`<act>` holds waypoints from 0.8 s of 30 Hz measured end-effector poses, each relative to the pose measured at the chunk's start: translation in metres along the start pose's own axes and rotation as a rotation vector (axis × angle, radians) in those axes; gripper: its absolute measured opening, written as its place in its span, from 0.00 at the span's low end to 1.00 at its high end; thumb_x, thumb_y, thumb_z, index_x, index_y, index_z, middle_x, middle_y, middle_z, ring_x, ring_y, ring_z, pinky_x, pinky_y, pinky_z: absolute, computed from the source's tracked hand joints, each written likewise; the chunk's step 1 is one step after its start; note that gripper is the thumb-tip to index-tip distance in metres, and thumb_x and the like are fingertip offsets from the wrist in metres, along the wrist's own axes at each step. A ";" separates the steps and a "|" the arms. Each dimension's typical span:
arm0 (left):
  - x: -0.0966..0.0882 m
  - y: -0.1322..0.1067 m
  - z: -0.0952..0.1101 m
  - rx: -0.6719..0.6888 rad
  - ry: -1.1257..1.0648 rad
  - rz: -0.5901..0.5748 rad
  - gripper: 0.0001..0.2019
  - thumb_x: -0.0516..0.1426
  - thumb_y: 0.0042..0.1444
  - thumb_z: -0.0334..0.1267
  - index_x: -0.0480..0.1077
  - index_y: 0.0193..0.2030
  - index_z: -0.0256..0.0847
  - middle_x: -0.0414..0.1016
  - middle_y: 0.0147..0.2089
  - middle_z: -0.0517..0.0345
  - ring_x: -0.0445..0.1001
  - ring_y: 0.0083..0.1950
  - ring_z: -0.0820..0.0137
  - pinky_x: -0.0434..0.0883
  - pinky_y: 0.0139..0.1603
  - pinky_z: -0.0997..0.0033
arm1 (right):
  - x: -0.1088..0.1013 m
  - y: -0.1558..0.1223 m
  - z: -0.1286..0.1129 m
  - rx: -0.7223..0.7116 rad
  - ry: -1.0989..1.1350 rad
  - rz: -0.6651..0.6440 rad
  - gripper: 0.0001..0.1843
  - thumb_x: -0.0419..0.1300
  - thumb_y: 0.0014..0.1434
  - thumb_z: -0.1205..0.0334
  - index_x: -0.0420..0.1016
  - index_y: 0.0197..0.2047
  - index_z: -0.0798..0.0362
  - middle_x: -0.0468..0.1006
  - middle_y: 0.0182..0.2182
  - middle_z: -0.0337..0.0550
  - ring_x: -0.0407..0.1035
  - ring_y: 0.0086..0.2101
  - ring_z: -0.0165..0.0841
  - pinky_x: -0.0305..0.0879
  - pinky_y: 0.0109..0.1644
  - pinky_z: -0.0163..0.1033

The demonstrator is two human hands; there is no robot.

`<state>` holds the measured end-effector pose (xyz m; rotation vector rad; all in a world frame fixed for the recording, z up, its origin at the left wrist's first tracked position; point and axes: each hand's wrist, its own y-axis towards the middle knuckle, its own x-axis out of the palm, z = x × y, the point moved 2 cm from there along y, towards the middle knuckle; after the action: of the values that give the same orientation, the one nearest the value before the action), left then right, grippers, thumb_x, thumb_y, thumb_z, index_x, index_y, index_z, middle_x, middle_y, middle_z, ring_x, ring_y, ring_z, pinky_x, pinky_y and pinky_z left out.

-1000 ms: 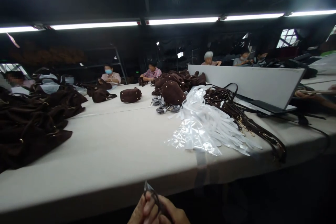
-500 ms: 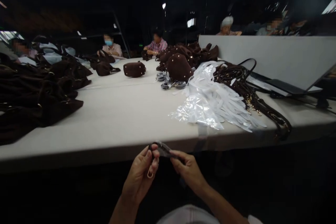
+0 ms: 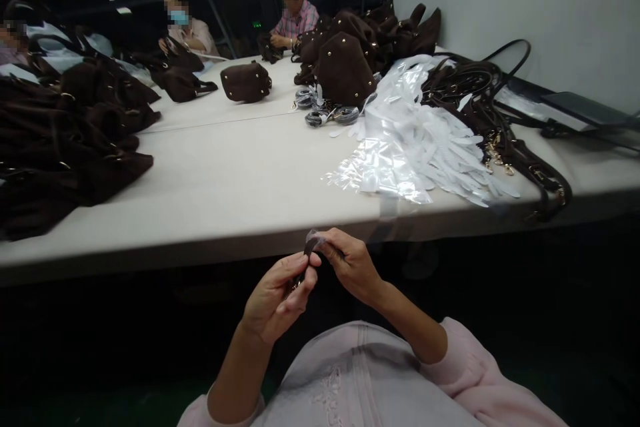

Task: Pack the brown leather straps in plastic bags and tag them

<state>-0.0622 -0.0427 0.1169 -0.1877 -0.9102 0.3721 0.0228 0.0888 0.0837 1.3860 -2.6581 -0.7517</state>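
Observation:
Just off the table's front edge, a dark brown bag strap [image 3: 311,246] passes between my hands. My left hand [image 3: 277,295] pinches it between thumb and fingers, and a bit of gold hardware [image 3: 296,285] shows among those fingers. My right hand [image 3: 353,264] is closed on the strap's other side, where clear plastic film [image 3: 316,236] wraps around it. Most of the strap's length is hidden by my fingers. Beyond my hands lies a heap of clear plastic sleeves [image 3: 395,153], with a pile of brown straps with gold clasps [image 3: 493,123] to its right.
The pale-covered table [image 3: 240,180] stretches ahead. Brown bags pile up at the left [image 3: 75,140] and far middle [image 3: 345,67]; a single bag [image 3: 245,83] stands between. Coiled wrapped straps [image 3: 333,115] lie near the sleeves. A white panel [image 3: 525,27] rises at right. Co-workers [image 3: 300,17] sit opposite.
My hands have come closer together, and the strap between them now bends upward in a short loop. The gold hook hanging below my left fingers is now mostly hidden. My view has tilted down.

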 end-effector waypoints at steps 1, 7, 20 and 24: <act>0.002 -0.002 0.000 -0.017 -0.038 -0.004 0.08 0.54 0.63 0.30 0.75 0.39 0.28 0.70 0.25 0.59 0.55 0.12 0.88 0.54 0.10 0.93 | -0.001 -0.001 0.001 -0.010 0.006 -0.001 0.14 0.52 0.70 0.56 0.77 0.49 0.50 0.74 0.35 0.42 0.69 0.36 0.31 0.66 0.44 0.36; 0.009 0.002 0.003 0.128 -0.233 0.063 0.11 0.55 0.60 0.22 0.73 0.48 0.27 0.74 0.35 0.53 0.72 0.27 0.83 0.69 0.24 0.95 | 0.006 -0.017 0.001 0.114 0.097 -0.071 0.15 0.51 0.70 0.53 0.74 0.47 0.53 0.69 0.26 0.37 0.63 0.26 0.26 0.61 0.31 0.32; 0.003 0.020 -0.015 0.295 0.000 0.190 0.19 0.65 0.56 0.46 0.77 0.46 0.31 0.76 0.27 0.56 0.68 0.18 0.82 0.68 0.18 0.88 | 0.027 -0.044 0.010 0.546 0.324 -0.048 0.28 0.48 0.65 0.35 0.66 0.33 0.54 0.61 0.12 0.31 0.50 0.14 0.24 0.46 0.20 0.31; -0.007 0.014 -0.015 0.166 -0.268 0.222 0.09 0.63 0.59 0.32 0.78 0.43 0.27 0.77 0.30 0.53 0.72 0.23 0.82 0.71 0.24 0.91 | 0.036 -0.058 0.030 0.478 0.215 -0.063 0.31 0.45 0.64 0.32 0.67 0.34 0.53 0.62 0.15 0.34 0.56 0.17 0.27 0.49 0.24 0.33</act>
<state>-0.0577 -0.0322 0.0987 -0.0868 -1.1199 0.6880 0.0374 0.0443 0.0249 1.5415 -2.7310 0.0488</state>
